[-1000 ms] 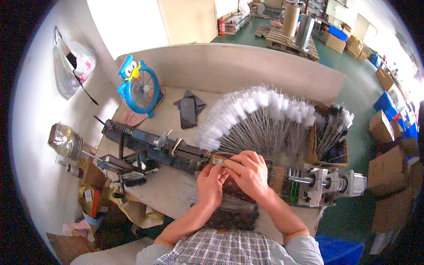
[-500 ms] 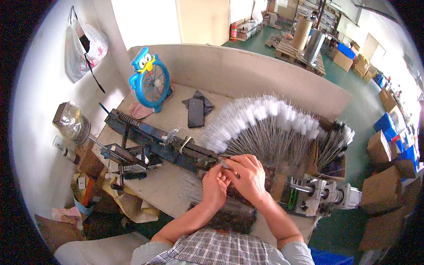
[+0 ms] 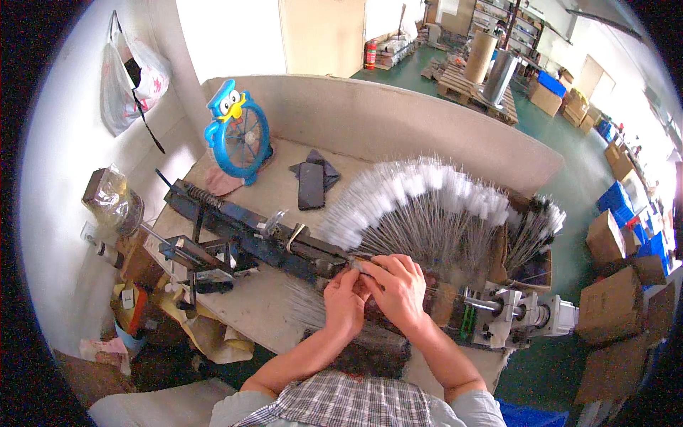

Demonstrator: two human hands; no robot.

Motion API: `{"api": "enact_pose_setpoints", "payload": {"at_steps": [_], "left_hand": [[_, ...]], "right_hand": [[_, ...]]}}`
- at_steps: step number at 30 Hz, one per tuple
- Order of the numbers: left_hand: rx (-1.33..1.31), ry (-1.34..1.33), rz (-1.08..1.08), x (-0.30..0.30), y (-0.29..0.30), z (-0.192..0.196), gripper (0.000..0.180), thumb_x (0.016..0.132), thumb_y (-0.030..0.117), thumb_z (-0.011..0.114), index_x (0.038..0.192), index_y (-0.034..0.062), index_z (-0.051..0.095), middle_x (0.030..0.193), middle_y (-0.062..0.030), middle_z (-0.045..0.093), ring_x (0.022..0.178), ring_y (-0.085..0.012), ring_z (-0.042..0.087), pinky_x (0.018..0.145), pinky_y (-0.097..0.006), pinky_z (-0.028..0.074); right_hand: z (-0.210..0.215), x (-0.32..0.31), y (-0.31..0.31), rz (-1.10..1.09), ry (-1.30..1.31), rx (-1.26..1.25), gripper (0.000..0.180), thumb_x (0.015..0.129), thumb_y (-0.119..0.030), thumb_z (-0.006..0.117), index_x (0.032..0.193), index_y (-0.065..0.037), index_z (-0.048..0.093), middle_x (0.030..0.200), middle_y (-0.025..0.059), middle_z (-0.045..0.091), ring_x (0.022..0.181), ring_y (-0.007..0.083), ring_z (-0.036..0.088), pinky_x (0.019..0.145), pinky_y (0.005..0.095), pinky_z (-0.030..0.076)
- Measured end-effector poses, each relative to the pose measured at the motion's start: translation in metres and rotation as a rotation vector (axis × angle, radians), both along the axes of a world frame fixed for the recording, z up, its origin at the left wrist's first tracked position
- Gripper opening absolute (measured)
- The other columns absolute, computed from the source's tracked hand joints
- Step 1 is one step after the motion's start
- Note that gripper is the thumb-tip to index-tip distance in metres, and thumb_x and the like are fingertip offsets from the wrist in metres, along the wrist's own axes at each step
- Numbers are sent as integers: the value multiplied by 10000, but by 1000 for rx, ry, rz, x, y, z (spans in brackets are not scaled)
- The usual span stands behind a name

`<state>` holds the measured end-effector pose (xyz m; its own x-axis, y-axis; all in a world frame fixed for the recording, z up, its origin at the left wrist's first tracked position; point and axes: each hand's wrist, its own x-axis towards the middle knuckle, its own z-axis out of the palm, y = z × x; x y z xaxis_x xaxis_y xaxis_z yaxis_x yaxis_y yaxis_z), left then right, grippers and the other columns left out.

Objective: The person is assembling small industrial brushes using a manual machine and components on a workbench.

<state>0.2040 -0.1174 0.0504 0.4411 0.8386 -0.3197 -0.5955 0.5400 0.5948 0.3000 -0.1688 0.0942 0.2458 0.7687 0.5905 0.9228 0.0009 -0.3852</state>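
My left hand [image 3: 344,304] and my right hand [image 3: 398,290] meet at the right end of a long black metal fixture [image 3: 245,226]. Thumbs and fingertips of both are pinched together around a small greyish piece [image 3: 356,265], too small and too covered to name. Just beyond them, a wide fan of wire-stemmed brushes [image 3: 434,213] with white bristle tips lies on the bench [image 3: 281,153]. More thin wires [image 3: 302,302] lie left of my left hand, partly under the fixture.
A motor-like unit with a metal shaft [image 3: 523,313] stands at the right. Behind it a cardboard box [image 3: 502,260] holds dark-stemmed brushes. A black phone [image 3: 311,186] and a blue cartoon-duck fan [image 3: 242,139] sit farther back. A low board [image 3: 398,117] edges the bench.
Both hands stay together at the fixture's end. Their fingertips have shifted slightly, and the right fingers look more closely bunched. The whole view has moved a little.
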Motion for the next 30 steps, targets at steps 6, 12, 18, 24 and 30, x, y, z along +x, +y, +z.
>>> {"api": "enact_pose_setpoints", "payload": {"at_steps": [6,12,18,24,30], "left_hand": [[-26,-14,-1,0,-2,8,108,883,90,495,938,24,560,895,-70,606,799,-157,607,719,-288,509],[-38,23,14,2,-4,13,88,856,22,517,940,32,541,905,-78,597,820,-178,606,729,-304,516],[-47,-4,24,3,-3,5,89,842,10,532,928,32,544,891,-70,596,801,-175,600,734,-297,508],[-3,24,-24,4,-1,6,86,853,31,541,933,12,568,891,-52,589,822,-133,581,737,-274,492],[-25,-51,-111,-2,4,10,202,914,191,477,979,14,550,926,-86,582,880,-192,583,823,-333,478]], "right_hand": [[-2,5,-2,12,6,14,237,690,-191,681,926,-175,674,943,-12,617,916,201,563,760,352,440],[-4,6,-4,4,33,15,258,678,-177,693,934,-155,673,949,-13,622,915,197,566,756,349,444],[0,4,-4,-11,20,63,244,642,-137,722,883,-131,685,911,-7,637,871,196,583,741,335,459],[1,9,-4,5,-5,17,225,658,-153,721,880,-136,687,922,-2,637,868,199,587,738,336,461],[21,11,-12,15,37,-16,220,674,-174,713,878,-99,678,898,9,637,864,203,582,734,336,455]]}}
